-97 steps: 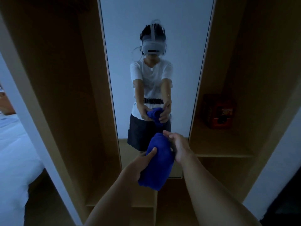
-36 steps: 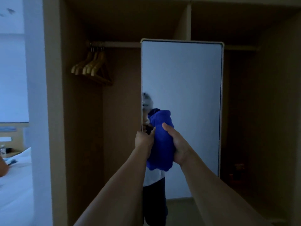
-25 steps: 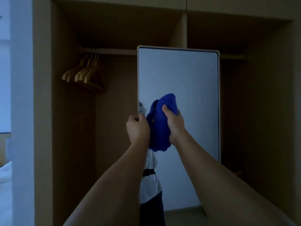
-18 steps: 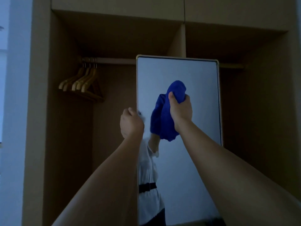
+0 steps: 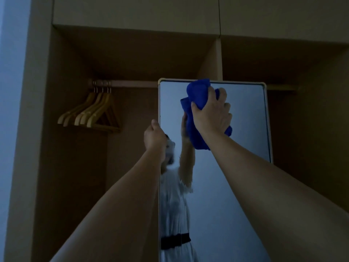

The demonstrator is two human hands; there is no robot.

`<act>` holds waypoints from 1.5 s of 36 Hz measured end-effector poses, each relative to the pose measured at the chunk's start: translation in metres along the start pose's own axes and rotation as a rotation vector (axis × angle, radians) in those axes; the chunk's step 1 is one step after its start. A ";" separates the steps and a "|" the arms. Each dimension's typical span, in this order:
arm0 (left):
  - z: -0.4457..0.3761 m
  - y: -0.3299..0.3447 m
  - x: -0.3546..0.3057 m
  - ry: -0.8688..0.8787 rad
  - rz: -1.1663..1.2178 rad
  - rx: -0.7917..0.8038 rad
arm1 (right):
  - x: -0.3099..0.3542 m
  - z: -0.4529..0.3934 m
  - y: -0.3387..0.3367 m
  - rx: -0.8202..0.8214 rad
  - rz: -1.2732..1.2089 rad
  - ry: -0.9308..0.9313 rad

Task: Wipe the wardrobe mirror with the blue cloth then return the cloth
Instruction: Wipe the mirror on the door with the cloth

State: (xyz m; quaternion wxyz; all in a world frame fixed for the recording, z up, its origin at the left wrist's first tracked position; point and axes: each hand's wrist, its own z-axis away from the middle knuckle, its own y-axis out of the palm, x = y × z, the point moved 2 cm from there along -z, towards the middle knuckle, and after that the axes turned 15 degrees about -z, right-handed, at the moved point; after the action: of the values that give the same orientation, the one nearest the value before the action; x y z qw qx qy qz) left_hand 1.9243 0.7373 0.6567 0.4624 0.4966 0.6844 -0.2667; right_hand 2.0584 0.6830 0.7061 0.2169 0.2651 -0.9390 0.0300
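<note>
The right hand [image 5: 211, 114] is raised high against the wardrobe mirror [image 5: 241, 148], its fingers and thumb curled tight round a bunched blue cloth [image 5: 198, 95]. The cloth bulges out above the thumb, its top lapping over the mirror's upper frame, and a longer fold hangs below the heel of the hand, against the glass. A small tuft of blue also shows past the knuckles on the right. The cloth sits between the palm and the mirror surface, near the top of the glass and left of its middle.

The left hand [image 5: 154, 137] is lower, at the mirror's left edge. Its fingers are folded in and appear to hook round the frame there, though the fingertips are hidden behind the edge, so the grip itself cannot be seen plainly.

The mirror is a tall panel with a pale, rounded-corner frame, standing in front of the central divider of an open wooden wardrobe [image 5: 132, 53]. In the glass a reflection of the person shows: a raised arm meeting the cloth, a white top and a dark belt. To the left, a bunch of wooden hangers [image 5: 90, 112] hangs from the rail [image 5: 128, 83] in the left bay. The scene is dim.
</note>
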 end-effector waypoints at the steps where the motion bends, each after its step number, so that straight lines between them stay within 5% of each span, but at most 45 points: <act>1: -0.004 0.001 0.000 -0.021 0.028 0.003 | 0.001 -0.004 0.002 -0.003 0.035 -0.014; 23: -0.023 -0.002 0.009 0.166 -0.116 -0.013 | 0.052 -0.008 0.058 0.168 0.113 -0.382; 31: -0.011 -0.001 0.007 0.188 -0.113 -0.079 | 0.015 -0.036 0.021 0.095 0.248 -0.057; 42: -0.012 -0.001 0.009 0.234 -0.177 -0.119 | 0.079 -0.017 0.048 0.279 0.272 -0.339; 54: -0.011 0.001 0.011 0.228 -0.180 -0.131 | 0.066 -0.028 0.050 0.198 0.297 -0.228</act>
State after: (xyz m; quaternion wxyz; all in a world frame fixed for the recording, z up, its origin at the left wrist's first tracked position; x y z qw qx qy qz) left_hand 1.9199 0.7517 0.6519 0.3874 0.4290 0.7901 -0.2039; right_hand 1.9937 0.6984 0.7619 0.0751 0.1456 -0.9787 0.1234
